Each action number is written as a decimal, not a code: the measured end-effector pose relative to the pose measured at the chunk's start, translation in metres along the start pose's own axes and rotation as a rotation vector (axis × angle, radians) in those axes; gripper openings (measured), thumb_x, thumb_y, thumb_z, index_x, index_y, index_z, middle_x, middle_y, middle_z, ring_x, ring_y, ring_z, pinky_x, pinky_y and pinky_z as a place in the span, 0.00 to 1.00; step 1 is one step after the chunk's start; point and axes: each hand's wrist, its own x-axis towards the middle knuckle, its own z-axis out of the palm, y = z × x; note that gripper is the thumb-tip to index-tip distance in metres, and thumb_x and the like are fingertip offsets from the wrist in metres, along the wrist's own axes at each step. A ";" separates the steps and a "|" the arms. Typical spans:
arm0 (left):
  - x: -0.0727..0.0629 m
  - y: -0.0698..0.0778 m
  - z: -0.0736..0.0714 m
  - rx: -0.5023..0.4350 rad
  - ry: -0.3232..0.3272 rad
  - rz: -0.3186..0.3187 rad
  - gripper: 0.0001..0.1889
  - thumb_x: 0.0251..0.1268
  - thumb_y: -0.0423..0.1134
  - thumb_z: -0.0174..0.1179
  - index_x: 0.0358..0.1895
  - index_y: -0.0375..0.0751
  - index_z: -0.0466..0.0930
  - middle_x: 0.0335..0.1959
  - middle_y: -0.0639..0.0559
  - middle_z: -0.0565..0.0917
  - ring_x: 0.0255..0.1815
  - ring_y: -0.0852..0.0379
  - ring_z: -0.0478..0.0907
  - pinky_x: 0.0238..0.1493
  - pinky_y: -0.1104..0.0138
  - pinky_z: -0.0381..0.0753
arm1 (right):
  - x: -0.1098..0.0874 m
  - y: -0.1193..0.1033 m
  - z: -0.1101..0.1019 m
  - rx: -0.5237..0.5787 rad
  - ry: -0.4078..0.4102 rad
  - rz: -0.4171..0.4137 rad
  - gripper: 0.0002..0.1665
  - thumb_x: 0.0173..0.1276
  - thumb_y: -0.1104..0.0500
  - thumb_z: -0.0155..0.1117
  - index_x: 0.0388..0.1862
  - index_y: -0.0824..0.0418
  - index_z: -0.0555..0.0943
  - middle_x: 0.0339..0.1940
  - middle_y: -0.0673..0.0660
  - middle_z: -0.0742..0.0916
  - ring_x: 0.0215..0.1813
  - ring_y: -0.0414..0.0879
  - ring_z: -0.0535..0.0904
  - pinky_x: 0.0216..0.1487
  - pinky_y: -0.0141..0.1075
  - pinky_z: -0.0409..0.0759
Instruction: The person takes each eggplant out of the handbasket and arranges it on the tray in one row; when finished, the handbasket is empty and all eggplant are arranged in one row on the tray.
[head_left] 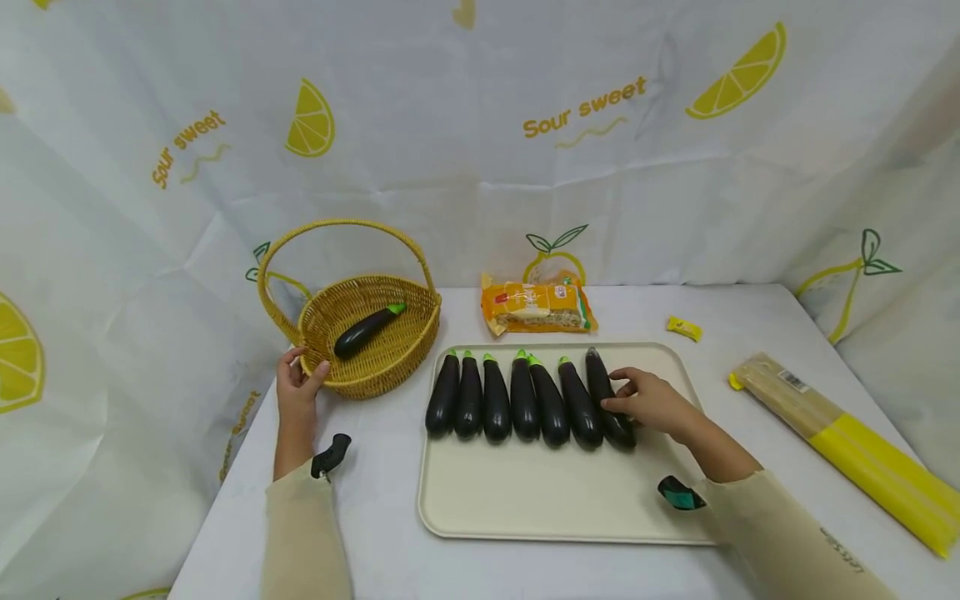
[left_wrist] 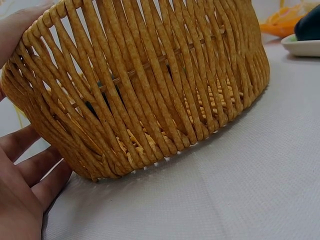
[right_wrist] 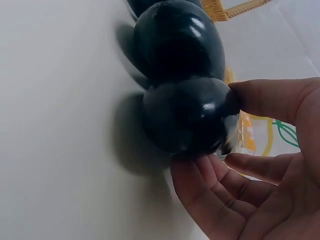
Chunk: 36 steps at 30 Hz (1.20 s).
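A yellow wicker basket with a tall handle stands on the left, one eggplant lying inside it. My left hand grips the basket's near-left rim, thumb at the rim and fingers along the outer wall. Several dark eggplants lie side by side in a row on a cream tray, most with green caps pointing away. On the right, my right hand holds the rightmost eggplant between thumb and fingers. In the right wrist view this eggplant touches its neighbour.
An orange food packet lies behind the tray, with a small yellow wrapped item to its right. A long yellow and clear package lies at the right side of the white table. A lemon-print curtain hangs behind.
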 end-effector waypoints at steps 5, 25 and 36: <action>0.000 0.001 -0.003 0.013 0.014 -0.015 0.26 0.65 0.30 0.63 0.60 0.49 0.61 0.71 0.40 0.64 0.62 0.55 0.67 0.60 0.70 0.67 | 0.005 -0.002 -0.004 -0.009 0.011 -0.004 0.41 0.67 0.50 0.66 0.69 0.72 0.62 0.45 0.64 0.80 0.38 0.50 0.79 0.37 0.42 0.81; 0.014 -0.020 -0.014 0.024 0.003 -0.008 0.28 0.64 0.35 0.65 0.63 0.51 0.60 0.69 0.43 0.65 0.60 0.56 0.68 0.56 0.72 0.69 | 0.094 -0.210 0.095 -0.190 -0.084 -0.470 0.30 0.68 0.49 0.65 0.65 0.58 0.73 0.44 0.52 0.83 0.41 0.44 0.80 0.39 0.37 0.79; 0.007 -0.011 -0.007 0.018 0.001 -0.021 0.27 0.65 0.32 0.63 0.62 0.49 0.60 0.69 0.42 0.65 0.60 0.55 0.68 0.56 0.72 0.70 | 0.166 -0.267 0.167 0.127 -0.186 -0.380 0.28 0.72 0.55 0.62 0.66 0.64 0.71 0.47 0.58 0.81 0.48 0.57 0.81 0.45 0.44 0.81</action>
